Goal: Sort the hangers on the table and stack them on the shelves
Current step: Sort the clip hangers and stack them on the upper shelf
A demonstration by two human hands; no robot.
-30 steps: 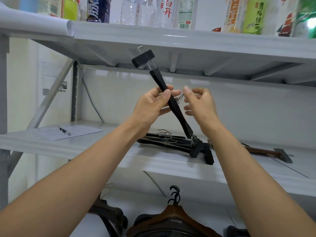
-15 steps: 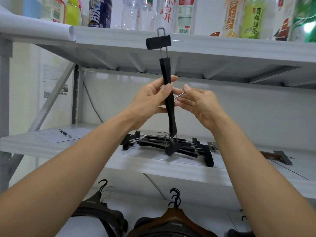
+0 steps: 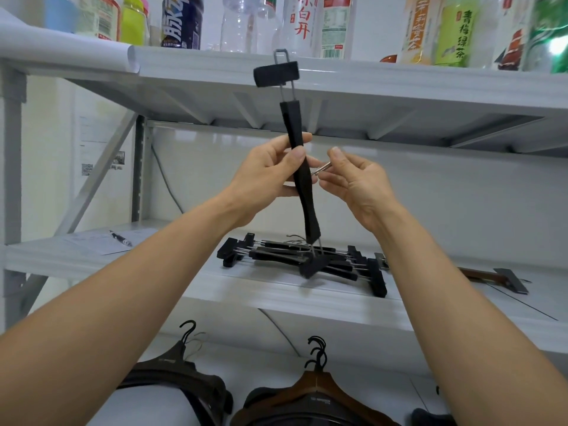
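I hold a black clip hanger [image 3: 302,186] nearly upright in front of the middle shelf [image 3: 276,290]. My left hand [image 3: 267,179] grips its bar at the middle. My right hand [image 3: 356,182] pinches the hanger's metal hook [image 3: 321,169] between thumb and fingers. One black clip sits at the top, near the upper shelf edge; the lower clip hangs just over a stack of black clip hangers [image 3: 276,256] lying flat on the middle shelf.
A brown clip hanger [image 3: 491,276] lies on the shelf to the right. Paper and a pen [image 3: 121,239] lie on its left end. Bottles [image 3: 310,23] line the upper shelf. Below are brown and dark coat hangers [image 3: 313,392].
The hanger has swung from a slant, its top leaning left, to nearly upright. My hands have stayed on it, and more of the stack's left side shows.
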